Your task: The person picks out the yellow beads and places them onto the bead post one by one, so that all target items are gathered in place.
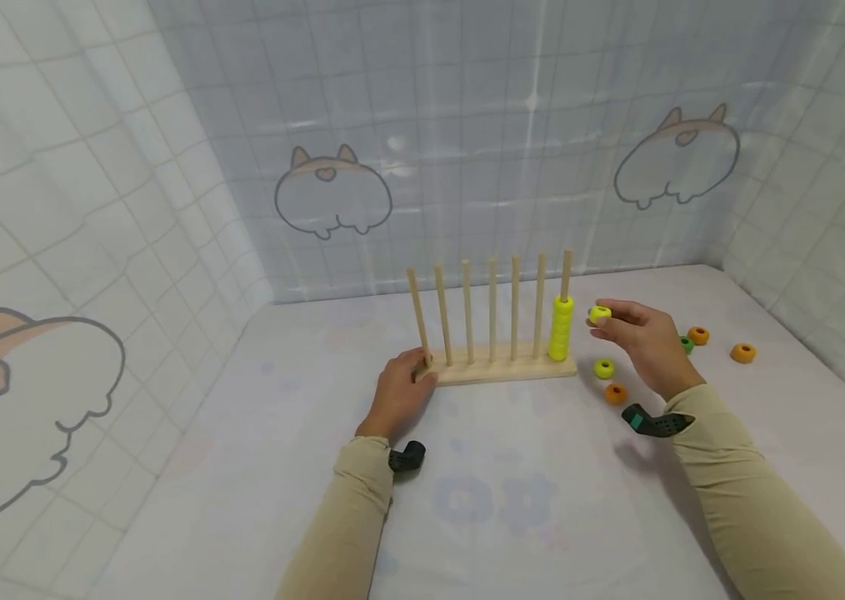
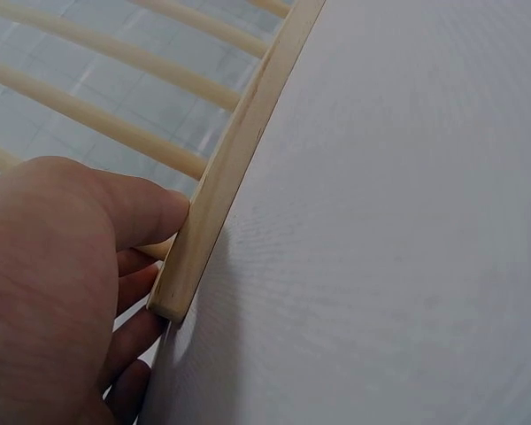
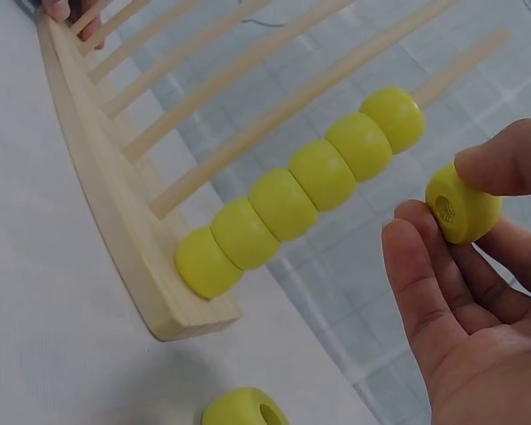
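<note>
A wooden bead rack [image 1: 501, 372] with several upright pegs stands on the table. Its rightmost peg carries a stack of yellow beads [image 1: 561, 330], and the peg's top sticks out above them. My left hand [image 1: 396, 395] grips the left end of the base, thumb on the front edge [image 2: 214, 186] and fingers behind. Just right of the stack, my right hand [image 1: 645, 342] pinches a yellow bead [image 3: 467, 205] between thumb and fingers, apart from the peg. In the right wrist view the bead's hole faces toward the stack.
Below the right hand lie a loose yellow bead [image 1: 604, 368] and an orange bead [image 1: 616, 393]. Farther right are two more orange beads [image 1: 743, 353] and a green bead [image 1: 687, 344], partly hidden by the hand. Tiled-pattern walls [image 1: 467, 150] enclose the table's back and sides.
</note>
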### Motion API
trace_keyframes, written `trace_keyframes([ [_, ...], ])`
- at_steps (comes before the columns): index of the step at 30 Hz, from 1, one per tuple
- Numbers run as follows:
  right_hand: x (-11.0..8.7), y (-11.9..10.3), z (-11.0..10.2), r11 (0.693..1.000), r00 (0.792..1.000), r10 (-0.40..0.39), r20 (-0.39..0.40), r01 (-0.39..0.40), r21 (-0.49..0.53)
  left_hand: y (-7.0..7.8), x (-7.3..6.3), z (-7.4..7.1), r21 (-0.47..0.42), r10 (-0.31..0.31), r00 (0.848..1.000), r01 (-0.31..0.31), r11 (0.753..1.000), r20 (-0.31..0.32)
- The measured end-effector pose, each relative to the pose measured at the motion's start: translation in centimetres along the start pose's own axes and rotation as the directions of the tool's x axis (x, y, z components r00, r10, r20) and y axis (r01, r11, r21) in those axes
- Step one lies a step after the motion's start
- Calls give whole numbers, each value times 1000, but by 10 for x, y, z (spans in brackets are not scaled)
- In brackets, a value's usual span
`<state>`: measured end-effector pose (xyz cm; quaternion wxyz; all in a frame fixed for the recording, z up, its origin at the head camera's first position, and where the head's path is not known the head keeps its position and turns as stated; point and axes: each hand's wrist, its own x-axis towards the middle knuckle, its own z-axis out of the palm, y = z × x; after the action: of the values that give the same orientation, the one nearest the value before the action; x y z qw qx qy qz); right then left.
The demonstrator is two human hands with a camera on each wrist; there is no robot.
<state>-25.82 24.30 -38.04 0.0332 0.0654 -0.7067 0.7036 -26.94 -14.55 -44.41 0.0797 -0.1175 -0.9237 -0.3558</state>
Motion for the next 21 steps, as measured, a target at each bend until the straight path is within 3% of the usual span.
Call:
trace_keyframes([
  [21,15,-13,4,985,993,-112,23,108,134,0,3,1,-7,-2,1000,2,1000,-3],
])
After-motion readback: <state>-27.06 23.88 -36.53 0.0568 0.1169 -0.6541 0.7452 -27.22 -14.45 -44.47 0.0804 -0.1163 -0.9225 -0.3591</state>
